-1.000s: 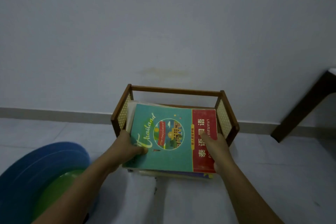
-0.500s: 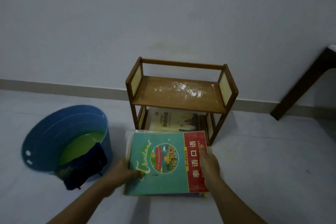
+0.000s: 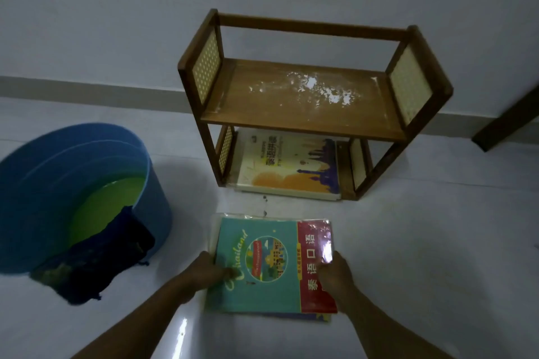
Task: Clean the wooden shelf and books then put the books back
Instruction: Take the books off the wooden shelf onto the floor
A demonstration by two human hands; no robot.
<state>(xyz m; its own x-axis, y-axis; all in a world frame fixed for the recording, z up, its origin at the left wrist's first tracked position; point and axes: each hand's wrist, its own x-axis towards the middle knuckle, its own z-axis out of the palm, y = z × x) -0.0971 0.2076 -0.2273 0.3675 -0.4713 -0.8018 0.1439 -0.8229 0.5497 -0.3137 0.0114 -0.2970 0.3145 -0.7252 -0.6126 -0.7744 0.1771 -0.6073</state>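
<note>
On the floor before the dusty shelf (image 3: 303, 96), my left hand (image 3: 204, 271) and right hand (image 3: 335, 274) each grip the books (image 3: 262, 265) by a side edge. The wet cloth (image 3: 96, 268) on the bucket (image 3: 140, 183) could soak them; more books sit below.

Dim, soft focus, wide-angle edge distortion

The blue bucket (image 3: 87, 183) is cut by the left edge of the picture. The dark cloth (image 3: 96, 265) hides part of its near rim. Under the teal book (image 3: 262, 265) lie more books, only thin edges show, so their number cannot be told. The book on the lower shelf (image 3: 288, 167) is partly hidden by the upper board. A dark wooden leg (image 3: 507, 122) at far right is cut off. The small print on the covers is too blurred to read.
</note>
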